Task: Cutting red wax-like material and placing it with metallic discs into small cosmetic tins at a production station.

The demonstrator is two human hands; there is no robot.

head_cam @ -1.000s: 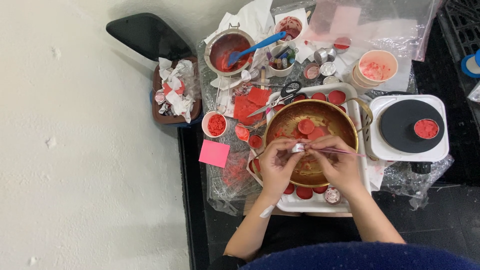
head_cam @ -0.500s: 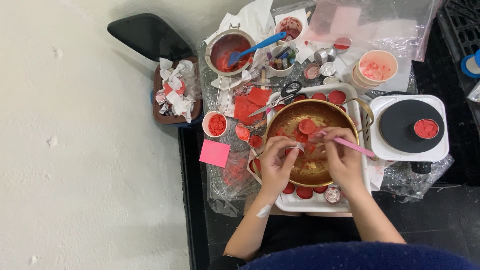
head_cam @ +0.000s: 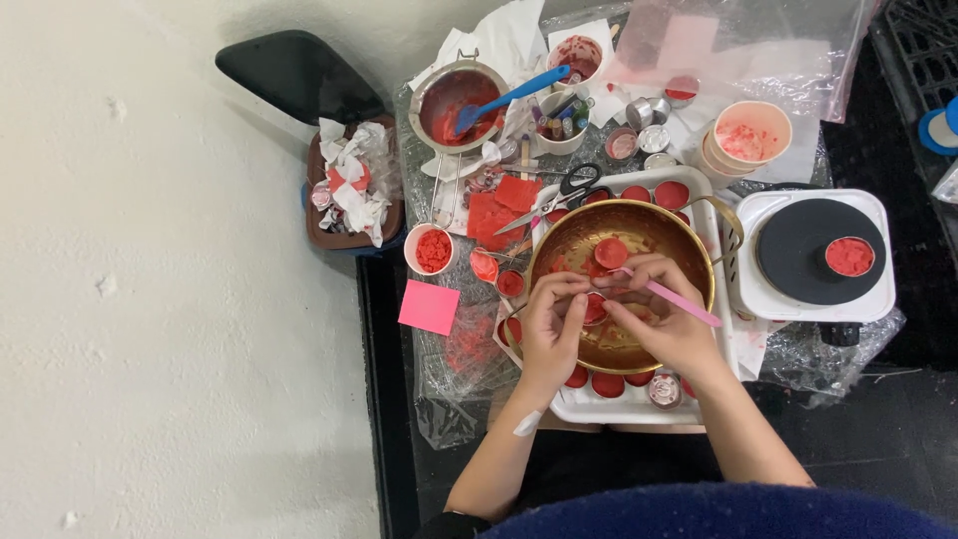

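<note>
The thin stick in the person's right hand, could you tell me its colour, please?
Pink; the stick in the right hand shows in the head view.

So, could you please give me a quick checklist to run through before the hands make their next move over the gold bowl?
1. Left hand grips a small red item over the gold bowl: ok.
2. Right hand holds the pink stick: ok.
3. Bowl sits in the white tray: ok.
4. Scissors lie clear of both hands: ok.
5. Hot plate switched off: cannot tell.
</note>
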